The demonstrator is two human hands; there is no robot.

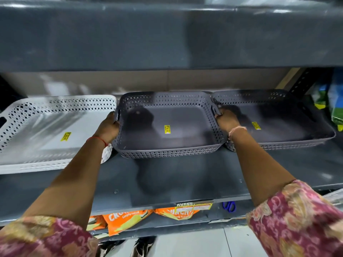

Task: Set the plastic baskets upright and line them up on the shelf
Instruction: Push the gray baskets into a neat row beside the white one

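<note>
Patterned sleeves (297,219) lead up to the left hand (109,127) and right hand (227,120), each clasping a side handle of the middle grey basket (167,127), upright on the shelf (185,182) between the white basket (46,130) and the other grey basket (278,119); this looks like the lining-up step, and next it needs squaring with its neighbours.

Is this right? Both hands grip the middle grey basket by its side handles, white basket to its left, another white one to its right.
Not quite. The head view shows the basket on the right is grey, not white. Left hand and right hand grip the middle basket; the white basket is left.
</note>
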